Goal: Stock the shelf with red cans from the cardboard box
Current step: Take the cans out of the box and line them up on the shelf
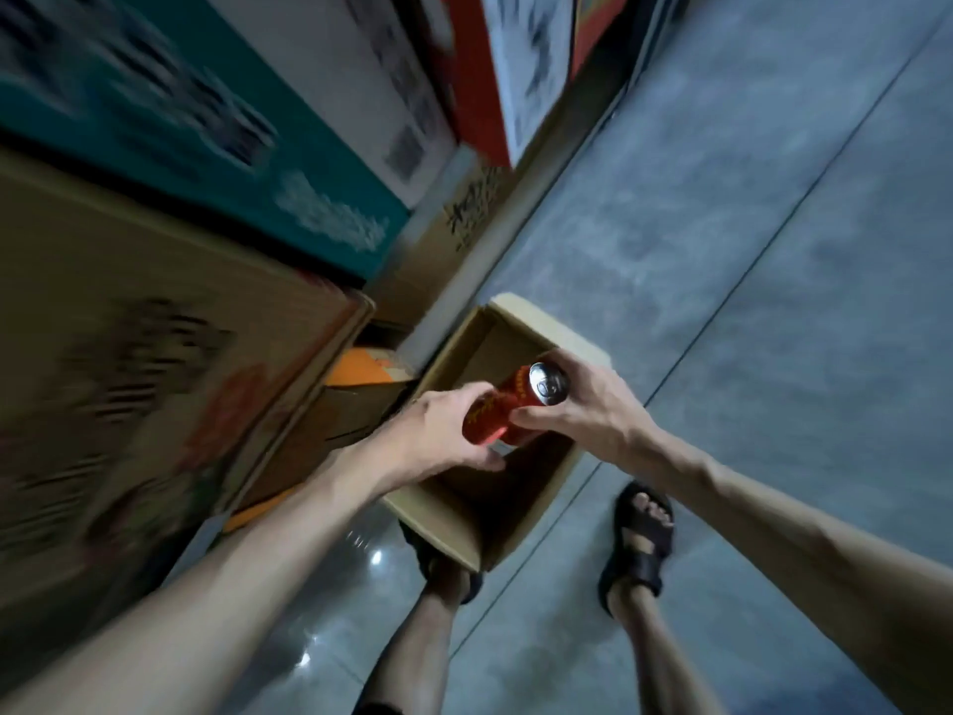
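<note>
Can (503, 410) hangs tilted over the open box (515, 528), with both my hands on it. My right hand (588, 410) curls round its silver-topped end and my left hand (438, 430) wraps the lower end (thumb underneath). Blurred cartons (154, 353) stand beside the box, and my sandal (642, 539) is near it.
</note>
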The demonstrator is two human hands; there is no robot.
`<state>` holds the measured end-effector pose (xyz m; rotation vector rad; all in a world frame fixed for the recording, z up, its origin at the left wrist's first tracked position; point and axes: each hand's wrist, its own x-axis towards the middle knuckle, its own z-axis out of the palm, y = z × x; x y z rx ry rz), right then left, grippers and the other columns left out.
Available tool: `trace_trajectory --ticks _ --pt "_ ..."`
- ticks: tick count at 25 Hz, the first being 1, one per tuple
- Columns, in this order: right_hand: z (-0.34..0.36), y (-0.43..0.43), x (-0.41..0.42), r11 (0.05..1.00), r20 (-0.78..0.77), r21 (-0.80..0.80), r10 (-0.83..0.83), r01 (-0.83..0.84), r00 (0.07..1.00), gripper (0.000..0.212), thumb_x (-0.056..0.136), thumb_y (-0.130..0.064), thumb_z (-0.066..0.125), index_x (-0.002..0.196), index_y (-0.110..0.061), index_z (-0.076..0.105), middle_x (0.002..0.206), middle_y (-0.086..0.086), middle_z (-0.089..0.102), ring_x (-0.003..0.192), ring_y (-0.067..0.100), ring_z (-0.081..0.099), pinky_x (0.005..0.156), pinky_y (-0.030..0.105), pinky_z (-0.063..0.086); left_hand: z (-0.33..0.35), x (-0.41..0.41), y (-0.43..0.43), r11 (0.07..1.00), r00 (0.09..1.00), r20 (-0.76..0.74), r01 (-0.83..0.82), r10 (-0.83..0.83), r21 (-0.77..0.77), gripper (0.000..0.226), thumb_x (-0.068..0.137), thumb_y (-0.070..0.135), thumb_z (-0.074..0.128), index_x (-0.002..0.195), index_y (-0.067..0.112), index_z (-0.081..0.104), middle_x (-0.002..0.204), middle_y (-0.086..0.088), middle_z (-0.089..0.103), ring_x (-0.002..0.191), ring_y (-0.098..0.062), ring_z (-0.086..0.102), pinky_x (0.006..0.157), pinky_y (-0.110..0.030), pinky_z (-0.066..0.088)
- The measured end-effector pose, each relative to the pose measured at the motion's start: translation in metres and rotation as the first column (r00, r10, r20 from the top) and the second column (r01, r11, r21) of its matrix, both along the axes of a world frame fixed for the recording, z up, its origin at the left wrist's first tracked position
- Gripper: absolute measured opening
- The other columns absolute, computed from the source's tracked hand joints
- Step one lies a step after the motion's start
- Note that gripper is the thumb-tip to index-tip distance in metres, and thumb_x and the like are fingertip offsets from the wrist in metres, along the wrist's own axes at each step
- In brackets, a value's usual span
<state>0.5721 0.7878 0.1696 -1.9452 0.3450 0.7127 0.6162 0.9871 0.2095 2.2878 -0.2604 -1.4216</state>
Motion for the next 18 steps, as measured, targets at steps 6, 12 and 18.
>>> trace_trajectory --ticks 6,12,18 --pt "0.252 -0.039 0.038 0.966 0.076 0.217 0.124 -0.138 0.989 0.055 0.06 -0.038 0.077 0.112 -0.024 0.063 0.101 -0.005 0.072 0.095 0.013 0.068 0.088 0.034 0.054 0.219 0.009 -0.015 0.978 0.985 0.051 -0.157 0.165 -0.138 0.072 0.05 0.054 0.087 0.113 0.034 0.058 0.102 0.012 0.072 0.097 -0.001 0.067 0.093 -0.032 0.053" --pt "0.474 -0.02 0.065 0.753 0.233 0.211 0.58 -0.623 0.78 0.062 0.071 -0.012 0.082 0.127 -0.023 0.058 0.121 0.001 0.066 0.113 0.019 0.061 0.094 0.034 0.052 0.41 -0.028 0.016 0.868 0.927 0.011 -0.348 0.376 -0.355 0.069 0.062 0.016 0.089 0.122 0.026 0.056 0.119 0.003 0.067 0.11 -0.007 0.063 0.103 -0.029 0.047" --pt "0.586 0.044 0.053 0.571 0.209 0.05 0.796 -0.819 0.568 0.072 0.079 -0.043 0.078 0.139 -0.053 0.039 0.142 -0.019 0.047 0.125 0.0 0.047 0.103 0.032 0.046 0.512 -0.091 0.059 0.73 0.82 0.105 -0.433 0.562 -0.53 0.074 0.074 0.017 0.083 0.133 0.038 0.045 0.128 0.013 0.059 0.117 0.01 0.055 0.097 -0.013 0.046"
